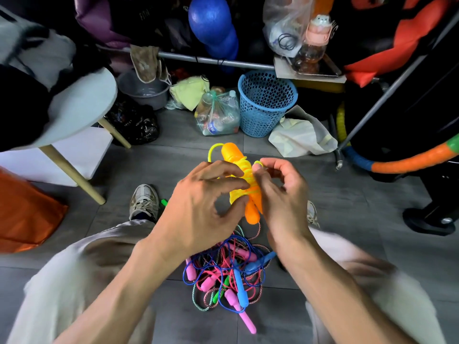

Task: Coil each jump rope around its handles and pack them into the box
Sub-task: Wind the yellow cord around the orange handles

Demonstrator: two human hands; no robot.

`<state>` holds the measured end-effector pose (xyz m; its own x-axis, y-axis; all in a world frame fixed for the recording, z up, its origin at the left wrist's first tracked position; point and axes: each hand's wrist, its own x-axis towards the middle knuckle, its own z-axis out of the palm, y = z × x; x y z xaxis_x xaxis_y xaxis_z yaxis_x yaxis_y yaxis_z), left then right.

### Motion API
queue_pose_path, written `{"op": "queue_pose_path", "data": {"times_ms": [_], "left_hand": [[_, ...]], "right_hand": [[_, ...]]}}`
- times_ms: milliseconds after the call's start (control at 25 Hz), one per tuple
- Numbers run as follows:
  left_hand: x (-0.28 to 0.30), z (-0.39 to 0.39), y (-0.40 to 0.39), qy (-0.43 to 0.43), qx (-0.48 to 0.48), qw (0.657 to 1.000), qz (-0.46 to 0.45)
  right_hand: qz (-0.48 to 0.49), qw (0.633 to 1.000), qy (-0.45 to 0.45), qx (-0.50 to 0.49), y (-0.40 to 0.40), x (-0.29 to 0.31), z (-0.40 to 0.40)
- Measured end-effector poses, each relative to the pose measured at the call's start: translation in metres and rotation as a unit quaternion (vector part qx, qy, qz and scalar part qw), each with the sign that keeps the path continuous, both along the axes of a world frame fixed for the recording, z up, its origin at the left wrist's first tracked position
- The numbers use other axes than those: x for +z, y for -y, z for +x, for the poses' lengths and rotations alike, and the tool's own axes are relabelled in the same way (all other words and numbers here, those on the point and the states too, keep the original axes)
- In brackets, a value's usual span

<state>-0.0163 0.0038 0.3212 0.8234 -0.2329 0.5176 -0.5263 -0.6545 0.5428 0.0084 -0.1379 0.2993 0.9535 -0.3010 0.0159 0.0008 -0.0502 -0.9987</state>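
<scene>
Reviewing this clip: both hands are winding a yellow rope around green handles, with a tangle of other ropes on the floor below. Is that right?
Not quite: the handles are orange, not green. The head view shows the left hand and right hand winding the yellow rope around them, with the tangle of other ropes on the floor below.

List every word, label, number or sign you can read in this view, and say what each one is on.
No text here reads with certainty.
Dark bag at the top: pale lettering, too blurred to read.
Bottle label inside the clear plastic bag: blue and white print, too small to read.
Orange handles and yellow rope, held by the left hand and right hand: no print visible.
</scene>
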Motion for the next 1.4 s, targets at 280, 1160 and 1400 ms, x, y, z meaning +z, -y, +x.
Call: {"op": "queue_pose_path", "data": {"times_ms": [280,1160,1400], "left_hand": [[0.015,-0.062,-0.009,0.026,0.000,1.000,-0.002],[-0.016,-0.146,-0.020,-0.134,-0.001,0.991,0.021],[-0.028,-0.156,-0.026,-0.130,-0.012,0.991,-0.023]], "right_hand": [[0.117,0.990,-0.055,0.050,-0.003,0.016,-0.069],[-0.024,0.989,-0.039,0.140,0.003,-0.001,-0.159],[-0.142,0.972,-0.022,0.189,0.005,0.005,-0.160]]}}
